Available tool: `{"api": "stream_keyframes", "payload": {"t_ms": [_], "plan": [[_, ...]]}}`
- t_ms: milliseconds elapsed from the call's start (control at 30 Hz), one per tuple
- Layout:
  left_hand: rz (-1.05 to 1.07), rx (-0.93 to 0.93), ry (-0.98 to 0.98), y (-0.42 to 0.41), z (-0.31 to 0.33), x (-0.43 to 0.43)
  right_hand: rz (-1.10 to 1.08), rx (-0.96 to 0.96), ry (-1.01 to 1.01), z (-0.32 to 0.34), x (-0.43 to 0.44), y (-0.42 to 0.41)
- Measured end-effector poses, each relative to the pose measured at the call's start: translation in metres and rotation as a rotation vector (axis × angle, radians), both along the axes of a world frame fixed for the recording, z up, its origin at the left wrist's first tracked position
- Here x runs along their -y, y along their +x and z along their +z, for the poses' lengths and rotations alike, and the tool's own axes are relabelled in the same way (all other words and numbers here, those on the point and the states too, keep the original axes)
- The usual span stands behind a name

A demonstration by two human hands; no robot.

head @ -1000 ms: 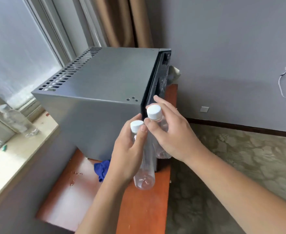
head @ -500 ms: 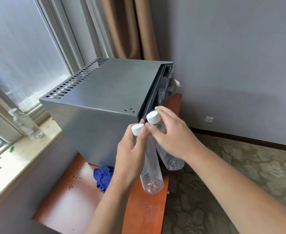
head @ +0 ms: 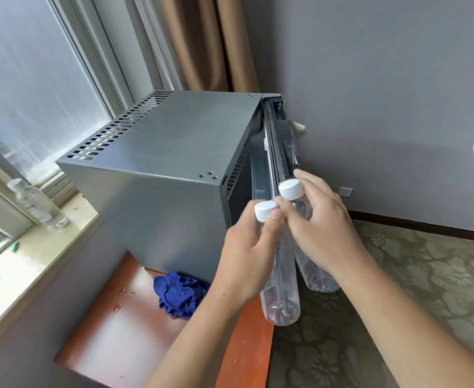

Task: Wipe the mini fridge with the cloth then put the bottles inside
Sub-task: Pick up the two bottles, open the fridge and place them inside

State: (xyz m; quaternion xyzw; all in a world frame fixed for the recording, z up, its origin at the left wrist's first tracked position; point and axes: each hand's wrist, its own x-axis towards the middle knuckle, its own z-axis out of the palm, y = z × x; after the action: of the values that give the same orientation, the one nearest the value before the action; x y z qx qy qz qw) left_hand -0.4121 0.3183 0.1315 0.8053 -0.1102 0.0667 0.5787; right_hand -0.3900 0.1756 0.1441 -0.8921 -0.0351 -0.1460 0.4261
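In left hand (head: 247,256), grips a clear white-capped plastic bottle (head: 280,298); in right hand (head: 319,233), a second such bottle (head: 316,278), beside the ajar door (head: 282,147) of the grey metal mini fridge (head: 160,163). Seems past wiping, with crumpled blue cloth (head: 179,294) lying alongside. Next needs door pulled wider.

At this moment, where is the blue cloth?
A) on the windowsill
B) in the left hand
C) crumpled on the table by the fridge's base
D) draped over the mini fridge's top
C: the blue cloth lies crumpled on the table at the foot of the mini fridge, while the left hand grips a bottle.
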Motion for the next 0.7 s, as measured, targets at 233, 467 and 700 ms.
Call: {"api": "stream_keyframes", "payload": {"t_ms": [233,467,700], "plan": [[-0.080,-0.038,-0.068,0.008,0.000,0.084,-0.005,-0.013,0.090,-0.002,0.086,0.003],[-0.064,-0.027,-0.074,0.026,0.000,0.162,-0.060,0.174,0.038,0.001,0.161,0.001],[0.161,-0.014,-0.036,0.040,-0.016,0.185,0.069,0.234,0.080,0.001,0.197,0.009]]}}
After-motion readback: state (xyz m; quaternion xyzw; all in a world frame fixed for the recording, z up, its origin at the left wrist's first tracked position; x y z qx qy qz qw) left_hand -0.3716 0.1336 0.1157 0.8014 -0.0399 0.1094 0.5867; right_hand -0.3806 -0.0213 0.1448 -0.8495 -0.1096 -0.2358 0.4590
